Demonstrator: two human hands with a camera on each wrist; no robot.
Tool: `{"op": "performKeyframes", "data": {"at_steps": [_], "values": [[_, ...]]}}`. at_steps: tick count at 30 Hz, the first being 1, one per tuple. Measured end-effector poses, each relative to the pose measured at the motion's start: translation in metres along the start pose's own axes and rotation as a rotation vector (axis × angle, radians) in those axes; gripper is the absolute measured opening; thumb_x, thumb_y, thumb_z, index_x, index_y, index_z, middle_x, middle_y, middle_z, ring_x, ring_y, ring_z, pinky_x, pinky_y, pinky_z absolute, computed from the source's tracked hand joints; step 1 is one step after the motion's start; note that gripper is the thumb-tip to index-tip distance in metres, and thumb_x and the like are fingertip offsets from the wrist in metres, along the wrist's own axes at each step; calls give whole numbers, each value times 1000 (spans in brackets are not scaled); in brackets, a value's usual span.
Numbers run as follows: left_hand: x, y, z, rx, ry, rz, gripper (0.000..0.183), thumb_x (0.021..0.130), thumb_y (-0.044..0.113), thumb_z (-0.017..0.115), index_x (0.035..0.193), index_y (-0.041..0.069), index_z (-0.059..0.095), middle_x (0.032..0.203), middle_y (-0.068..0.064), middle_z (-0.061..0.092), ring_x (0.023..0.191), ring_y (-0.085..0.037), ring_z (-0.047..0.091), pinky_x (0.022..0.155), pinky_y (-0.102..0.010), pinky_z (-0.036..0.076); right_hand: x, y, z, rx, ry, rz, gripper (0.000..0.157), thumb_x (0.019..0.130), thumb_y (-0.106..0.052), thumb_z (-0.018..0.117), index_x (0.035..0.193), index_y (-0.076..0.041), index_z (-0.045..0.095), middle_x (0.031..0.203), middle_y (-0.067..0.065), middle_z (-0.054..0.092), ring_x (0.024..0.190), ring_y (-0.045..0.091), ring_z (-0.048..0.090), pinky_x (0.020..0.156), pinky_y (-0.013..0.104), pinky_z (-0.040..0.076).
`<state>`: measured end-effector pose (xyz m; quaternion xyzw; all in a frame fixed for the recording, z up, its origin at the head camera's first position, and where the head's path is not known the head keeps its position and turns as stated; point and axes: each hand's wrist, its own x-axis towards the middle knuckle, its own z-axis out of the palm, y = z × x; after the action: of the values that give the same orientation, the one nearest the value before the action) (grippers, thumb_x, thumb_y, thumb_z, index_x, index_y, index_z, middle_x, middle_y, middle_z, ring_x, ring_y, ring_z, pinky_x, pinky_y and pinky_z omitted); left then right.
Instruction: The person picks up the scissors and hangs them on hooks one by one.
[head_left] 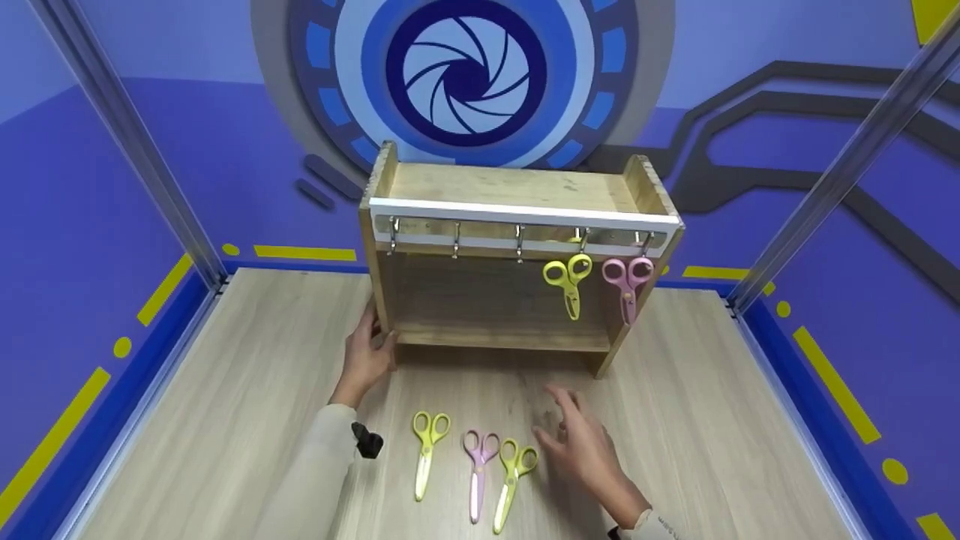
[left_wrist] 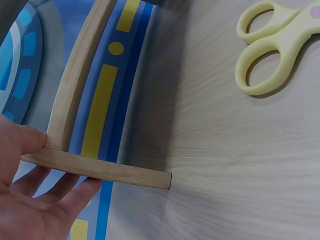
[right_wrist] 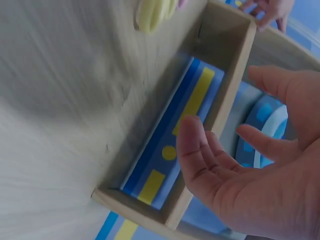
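Observation:
A wooden rack with a strip of metal hooks along its front stands on the table. My left hand grips the lower part of its left side panel, thumb on one face and fingers on the other. Hanging from the two rightmost hooks are yellow scissors and pink scissors. Before the rack lie yellow scissors, pink scissors and a second yellow pair. My right hand, fingers loosely bent and holding nothing, hovers right of these.
The three left hooks hold nothing. Blue patterned walls enclose the table at the back and both sides, with metal posts at the corners. A small black clip is at my left sleeve.

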<state>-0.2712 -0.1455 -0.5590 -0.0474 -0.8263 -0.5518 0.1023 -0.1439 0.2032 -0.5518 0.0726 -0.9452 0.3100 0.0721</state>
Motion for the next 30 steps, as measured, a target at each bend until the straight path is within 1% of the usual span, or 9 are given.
{"op": "performKeyframes", "data": {"at_steps": [3, 7, 12, 16, 21, 24, 27, 30], "values": [[-1, 0, 0, -14, -1, -4, 75, 102, 0, 59, 165, 8, 19, 158, -24, 39, 138, -44, 48, 107, -52, 49, -8, -3, 7, -38, -47, -2, 61, 86, -22, 85, 141, -22, 58, 125, 12, 59, 88, 21, 63, 64, 41, 56], [-1, 1, -1, -20, -5, -16, 75, 102, 1, 58, 165, 9, 18, 158, -24, 38, 139, -43, 48, 108, -51, 49, -18, -6, 16, -71, -76, -38, 58, 85, -25, 85, 137, -23, 60, 119, 8, 57, 85, 17, 58, 60, 36, 52], [-1, 1, -1, -12, -5, -21, 75, 102, 0, 58, 165, 10, 18, 159, -24, 38, 138, -42, 49, 108, -50, 50, -27, -10, 24, -106, -110, -83, 53, 83, -25, 86, 130, -22, 62, 104, -1, 52, 74, 10, 47, 52, 27, 42], [-1, 1, -1, -23, -7, -20, 76, 102, 0, 58, 165, 10, 18, 159, -24, 37, 137, -43, 49, 107, -50, 50, -33, -13, 27, -122, -160, -95, 48, 83, -27, 86, 125, -21, 63, 93, -4, 48, 69, 9, 43, 50, 25, 36], [-1, 0, -1, -24, -16, -47, 76, 103, 2, 57, 166, 14, 17, 162, -21, 35, 139, -41, 49, 108, -48, 50, -39, -15, 29, -140, -195, -113, 41, 83, -29, 84, 119, -22, 64, 84, -6, 49, 66, 9, 41, 49, 28, 35], [-1, 1, -1, -17, -17, -53, 76, 103, 3, 57, 166, 15, 16, 162, -20, 34, 139, -40, 48, 109, -48, 49, -41, -16, 32, -145, -212, -124, 36, 84, -28, 83, 115, -22, 66, 80, -8, 48, 65, 8, 42, 49, 28, 35], [-1, 1, -1, -18, -19, -39, 76, 103, 3, 57, 166, 14, 16, 162, -21, 34, 140, -41, 47, 109, -49, 49, -43, -16, 35, -148, -223, -126, 32, 83, -26, 81, 112, -22, 68, 79, -10, 48, 66, 9, 44, 50, 28, 35], [-1, 0, -1, -26, -12, -17, 76, 103, 2, 58, 166, 12, 16, 160, -22, 36, 139, -43, 47, 108, -50, 49, -44, -16, 38, -156, -232, -117, 31, 82, -26, 81, 110, -21, 69, 82, -10, 51, 68, 9, 46, 51, 29, 37]]}}
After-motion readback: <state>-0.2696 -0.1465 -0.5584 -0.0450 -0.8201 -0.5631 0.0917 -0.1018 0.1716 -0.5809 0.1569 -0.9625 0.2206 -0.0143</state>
